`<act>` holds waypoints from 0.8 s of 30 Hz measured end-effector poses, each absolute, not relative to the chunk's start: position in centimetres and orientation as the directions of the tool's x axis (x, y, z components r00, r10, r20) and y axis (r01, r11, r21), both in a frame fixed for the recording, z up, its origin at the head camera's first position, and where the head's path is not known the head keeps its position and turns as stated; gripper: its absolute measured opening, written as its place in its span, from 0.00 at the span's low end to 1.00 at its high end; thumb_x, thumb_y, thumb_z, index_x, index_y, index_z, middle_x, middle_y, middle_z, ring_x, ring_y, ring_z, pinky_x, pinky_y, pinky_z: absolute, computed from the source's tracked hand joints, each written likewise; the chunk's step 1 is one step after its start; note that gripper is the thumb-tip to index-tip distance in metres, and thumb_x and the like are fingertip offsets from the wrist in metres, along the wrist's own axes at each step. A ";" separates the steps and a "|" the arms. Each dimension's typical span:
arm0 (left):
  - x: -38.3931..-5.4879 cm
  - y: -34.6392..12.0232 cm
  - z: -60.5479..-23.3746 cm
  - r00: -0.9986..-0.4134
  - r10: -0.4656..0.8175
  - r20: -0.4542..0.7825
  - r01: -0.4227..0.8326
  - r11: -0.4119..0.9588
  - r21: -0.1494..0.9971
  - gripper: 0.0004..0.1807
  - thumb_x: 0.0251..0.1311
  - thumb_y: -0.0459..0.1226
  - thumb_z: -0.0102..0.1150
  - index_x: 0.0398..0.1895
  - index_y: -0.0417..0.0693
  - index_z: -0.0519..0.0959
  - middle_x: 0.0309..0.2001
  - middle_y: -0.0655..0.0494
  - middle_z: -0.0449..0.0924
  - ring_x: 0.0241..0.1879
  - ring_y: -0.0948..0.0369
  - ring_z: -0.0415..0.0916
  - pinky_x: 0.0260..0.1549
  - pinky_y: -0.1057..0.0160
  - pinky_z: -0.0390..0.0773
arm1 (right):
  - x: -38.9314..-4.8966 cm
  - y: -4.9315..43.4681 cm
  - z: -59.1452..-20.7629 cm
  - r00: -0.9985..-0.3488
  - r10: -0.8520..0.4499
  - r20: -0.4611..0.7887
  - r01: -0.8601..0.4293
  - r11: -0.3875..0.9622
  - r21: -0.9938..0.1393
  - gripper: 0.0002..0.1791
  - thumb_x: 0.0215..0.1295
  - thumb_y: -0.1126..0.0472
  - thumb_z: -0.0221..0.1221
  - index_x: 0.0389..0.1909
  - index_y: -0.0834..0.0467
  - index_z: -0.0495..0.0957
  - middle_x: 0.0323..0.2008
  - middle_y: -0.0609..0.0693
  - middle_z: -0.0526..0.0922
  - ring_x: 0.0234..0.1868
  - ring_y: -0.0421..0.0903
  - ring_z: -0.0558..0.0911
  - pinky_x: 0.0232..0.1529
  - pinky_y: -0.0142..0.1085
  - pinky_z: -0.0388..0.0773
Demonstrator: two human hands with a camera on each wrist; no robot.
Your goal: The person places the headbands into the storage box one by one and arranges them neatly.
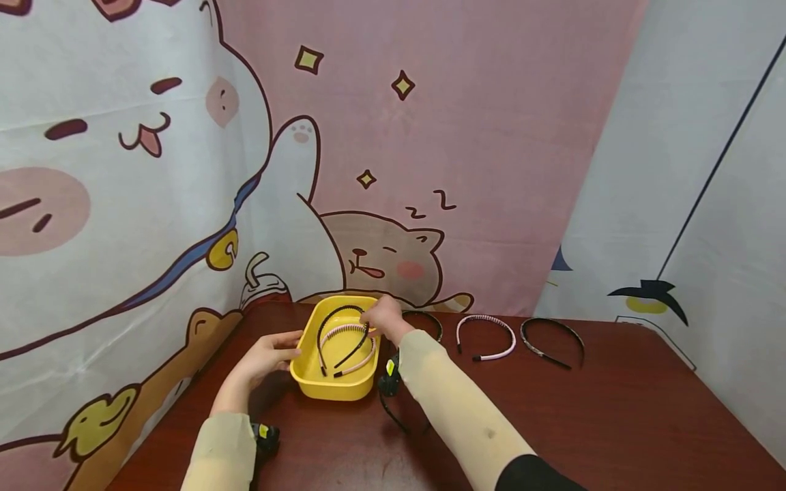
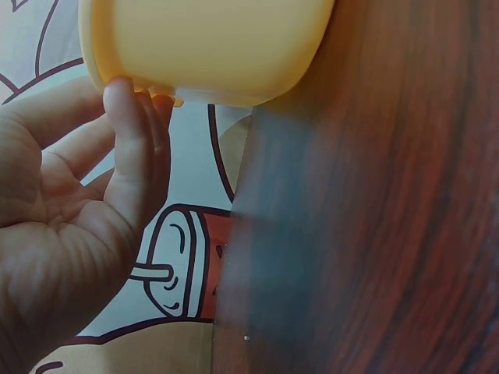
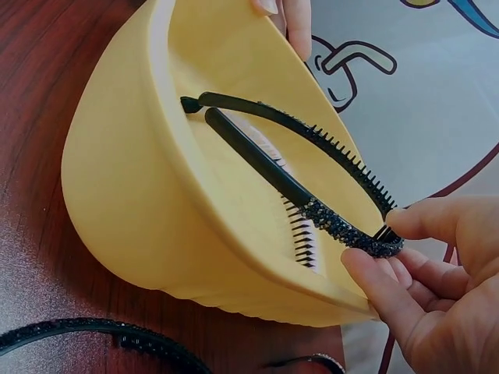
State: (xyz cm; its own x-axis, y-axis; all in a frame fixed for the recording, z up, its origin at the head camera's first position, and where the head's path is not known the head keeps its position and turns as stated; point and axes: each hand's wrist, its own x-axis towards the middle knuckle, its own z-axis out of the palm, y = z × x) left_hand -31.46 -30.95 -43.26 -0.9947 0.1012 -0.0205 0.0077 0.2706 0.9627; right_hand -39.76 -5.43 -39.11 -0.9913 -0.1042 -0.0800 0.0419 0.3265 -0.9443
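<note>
Black headband [image 3: 269, 167] pinched near its crown by right hand [image 1: 388, 318].
Ends directed near-left within yellow tub [image 1: 334, 391] gripped by left hand [image 1: 263, 358].

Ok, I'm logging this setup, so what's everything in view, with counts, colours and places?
Wooden table: 1, red-brown, below
Cartoon-printed backdrop: 1, mainly pink and white, behind table
Oblong plastic bin: 1, yellow, on table
Glittery toothed headband: 1, black, held at the bin
Toothed headbands: 2, pink, one in bin, one on table
Curved headbands: 3, mostly black, on table, two partly hidden
Long sleeves: 2, mostly cream, lower foreground
Wrist devices: 2, black and yellow, beside sleeves
Left hand: 1, bare, gripping bin's left side
Right hand: 1, bare, pinching glittery headband
</note>
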 end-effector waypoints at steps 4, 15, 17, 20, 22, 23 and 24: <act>-31.4 -31.0 -43.2 -0.994 0.105 -0.019 0.011 0.274 0.962 0.28 0.64 0.29 0.56 0.67 0.30 0.65 0.57 0.32 0.72 0.39 0.51 0.79 0.34 0.60 0.81 | -39.8 -5.6 -39.1 -0.992 -0.104 -0.071 0.032 0.334 -0.942 0.15 0.48 0.75 0.66 0.15 0.61 0.69 0.21 0.54 0.71 0.26 0.54 0.79 0.29 0.45 0.83; -31.4 -30.9 -43.1 -0.994 0.102 -0.024 0.004 0.268 0.964 0.29 0.63 0.29 0.57 0.67 0.31 0.65 0.56 0.35 0.74 0.37 0.53 0.79 0.34 0.61 0.81 | -40.1 -6.0 -39.3 -0.995 -0.088 -0.053 0.005 0.473 -0.881 0.10 0.47 0.73 0.69 0.18 0.64 0.76 0.22 0.54 0.74 0.19 0.49 0.81 0.20 0.36 0.80; -31.3 -30.9 -43.1 -0.994 0.104 -0.024 0.006 0.271 0.963 0.29 0.64 0.29 0.57 0.67 0.31 0.65 0.56 0.34 0.74 0.38 0.53 0.79 0.34 0.61 0.81 | -40.0 -6.1 -39.3 -0.995 -0.086 -0.053 0.004 0.496 -0.868 0.10 0.48 0.72 0.70 0.18 0.64 0.76 0.21 0.54 0.74 0.19 0.49 0.81 0.19 0.36 0.80; -31.3 -30.9 -43.0 -0.994 0.111 -0.022 0.010 0.276 0.961 0.29 0.64 0.30 0.57 0.67 0.30 0.65 0.57 0.34 0.73 0.39 0.52 0.79 0.35 0.60 0.81 | -39.9 -6.0 -39.0 -0.995 -0.096 -0.029 -0.030 0.560 -0.828 0.14 0.49 0.72 0.69 0.15 0.62 0.73 0.18 0.53 0.73 0.22 0.53 0.83 0.20 0.37 0.80; -31.2 -30.9 -43.0 -0.993 0.118 -0.020 0.014 0.277 0.961 0.29 0.64 0.30 0.57 0.67 0.30 0.65 0.57 0.34 0.73 0.39 0.52 0.79 0.35 0.60 0.81 | -39.7 -6.0 -38.7 -0.994 -0.110 -0.005 -0.064 0.608 -0.792 0.17 0.50 0.71 0.68 0.12 0.60 0.69 0.16 0.52 0.71 0.24 0.56 0.84 0.20 0.38 0.81; -31.2 -30.9 -43.0 -0.993 0.116 -0.018 0.015 0.275 0.961 0.29 0.64 0.30 0.57 0.67 0.30 0.65 0.57 0.33 0.73 0.39 0.52 0.79 0.35 0.60 0.81 | -39.7 -5.9 -38.5 -0.993 -0.115 0.007 -0.077 0.624 -0.778 0.18 0.51 0.71 0.68 0.12 0.60 0.69 0.16 0.52 0.70 0.25 0.57 0.84 0.20 0.38 0.81; -31.2 -31.0 -43.0 -0.993 0.115 -0.016 0.016 0.272 0.962 0.29 0.64 0.29 0.57 0.67 0.30 0.65 0.57 0.33 0.73 0.39 0.51 0.79 0.35 0.60 0.81 | -39.6 -5.9 -38.4 -0.993 -0.119 0.016 -0.089 0.637 -0.765 0.18 0.51 0.71 0.67 0.12 0.60 0.69 0.16 0.52 0.70 0.25 0.57 0.84 0.20 0.38 0.81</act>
State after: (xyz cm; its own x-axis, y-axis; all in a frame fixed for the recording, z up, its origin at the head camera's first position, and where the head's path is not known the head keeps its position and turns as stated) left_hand -31.23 -30.96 -42.97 -0.9933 0.1147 -0.0157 0.0162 0.2725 0.9620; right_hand -39.64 -5.92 -38.40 -0.9928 -0.1189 0.0159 -0.0886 0.6374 -0.7654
